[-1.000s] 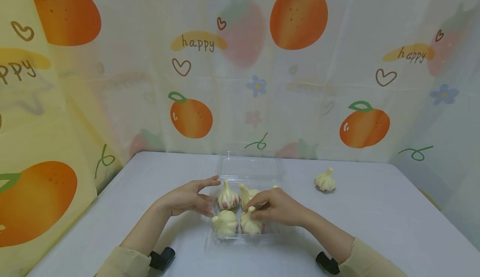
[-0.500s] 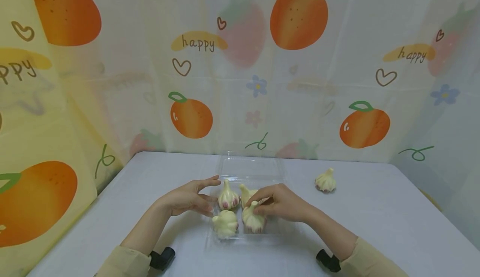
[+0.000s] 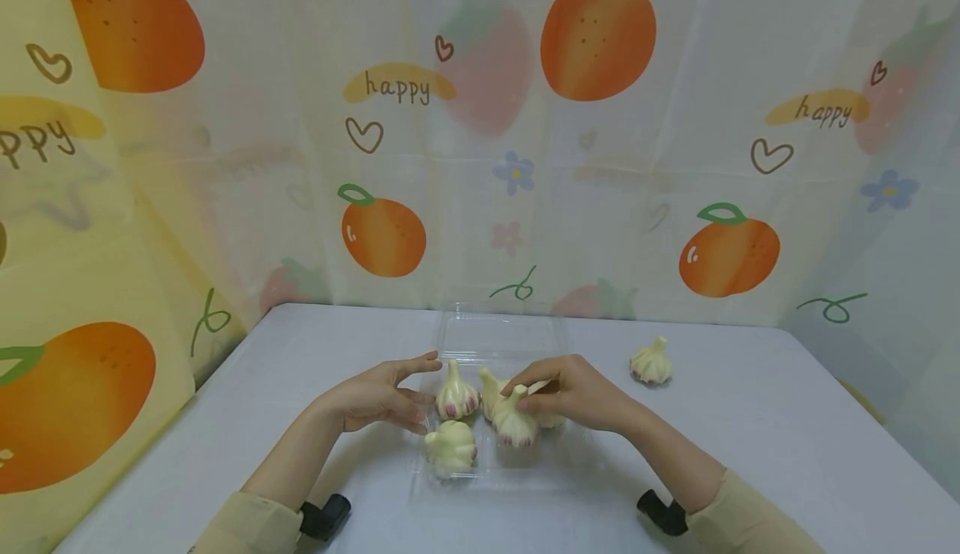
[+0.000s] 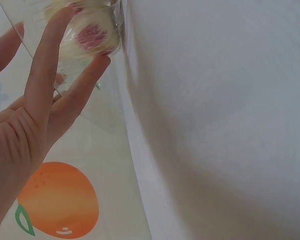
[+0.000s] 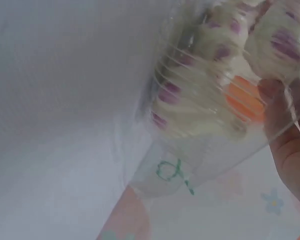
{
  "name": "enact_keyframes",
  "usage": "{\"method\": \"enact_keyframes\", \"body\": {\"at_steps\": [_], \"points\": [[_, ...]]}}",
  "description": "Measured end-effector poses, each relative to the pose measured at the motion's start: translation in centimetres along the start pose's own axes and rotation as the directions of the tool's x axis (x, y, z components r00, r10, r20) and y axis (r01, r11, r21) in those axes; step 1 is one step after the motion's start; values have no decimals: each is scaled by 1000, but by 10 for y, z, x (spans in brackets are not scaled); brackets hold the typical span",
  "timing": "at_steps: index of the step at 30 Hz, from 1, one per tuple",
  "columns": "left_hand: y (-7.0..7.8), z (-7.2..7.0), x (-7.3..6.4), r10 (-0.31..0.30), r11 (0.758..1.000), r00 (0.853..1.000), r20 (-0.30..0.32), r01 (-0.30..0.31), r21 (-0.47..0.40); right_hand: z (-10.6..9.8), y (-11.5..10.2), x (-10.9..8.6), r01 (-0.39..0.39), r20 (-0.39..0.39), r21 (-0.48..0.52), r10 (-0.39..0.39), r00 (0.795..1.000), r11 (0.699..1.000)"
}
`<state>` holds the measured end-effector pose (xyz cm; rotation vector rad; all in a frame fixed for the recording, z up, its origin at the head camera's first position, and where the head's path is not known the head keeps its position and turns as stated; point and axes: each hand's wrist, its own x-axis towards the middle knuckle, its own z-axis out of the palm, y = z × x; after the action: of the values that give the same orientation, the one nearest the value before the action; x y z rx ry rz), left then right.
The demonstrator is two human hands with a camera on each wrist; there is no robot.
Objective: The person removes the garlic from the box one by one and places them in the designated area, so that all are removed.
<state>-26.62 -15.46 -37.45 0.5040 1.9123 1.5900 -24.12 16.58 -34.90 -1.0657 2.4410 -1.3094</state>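
Note:
My right hand (image 3: pixel 581 396) pinches a garlic bulb (image 3: pixel 517 425) by its stem, upright over the clear plastic container (image 3: pixel 517 481). The held bulb (image 5: pixel 277 45) shows purple patches in the right wrist view. On the container's left side, one bulb (image 3: pixel 457 396) stands at the back and another bulb (image 3: pixel 451 447) lies tilted in front. Behind the held bulb sits a back bulb (image 3: pixel 491 391); a further bulb (image 3: pixel 552 419) is partly hidden under my right hand. My left hand (image 3: pixel 382 394) rests against the container's left wall, its fingers (image 4: pixel 80 92) extended along the plastic.
The container's hinged lid (image 3: pixel 502 333) stands raised at the back. A loose garlic bulb (image 3: pixel 651 362) lies on the white table (image 3: pixel 735 437) to the right. A fruit-printed curtain (image 3: pixel 480 204) hangs behind the table's far edge.
My right hand has lifted the pinched garlic bulb from the front of the container, up and slightly right and back. My left hand has stayed in place.

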Motion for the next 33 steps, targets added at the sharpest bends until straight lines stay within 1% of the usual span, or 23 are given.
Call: {"method": "enact_keyframes", "body": {"at_steps": [5, 14, 18, 22, 27, 31, 33], "points": [[0, 0, 0, 7, 1000, 1000, 3, -7, 4, -10, -1, -2, 8, -44, -25, -9, 999, 1000], [0, 0, 0, 16, 1000, 1000, 13, -16, -2, -32, 0, -8, -31, -134, -85, 19, 991, 996], [0, 0, 0, 14, 1000, 1000, 12, -14, 1, -41, 0, -11, -43, -170, -89, 27, 985, 995], [1, 0, 0, 13, 1000, 1000, 10, -13, 0, -48, 2, -13, -60, -216, -96, 38, 976, 994], [1, 1, 0, 8, 1000, 1000, 3, -8, 3, -57, 7, -17, -98, -268, -106, 67, 961, 989], [0, 0, -1, 8, 1000, 1000, 0, -8, 8, -63, 9, -19, -134, -299, -83, 103, 949, 988], [0, 0, -1, 9, 1000, 1000, 1, -9, 7, -65, 12, -20, -136, -316, -77, 105, 943, 988]]}}
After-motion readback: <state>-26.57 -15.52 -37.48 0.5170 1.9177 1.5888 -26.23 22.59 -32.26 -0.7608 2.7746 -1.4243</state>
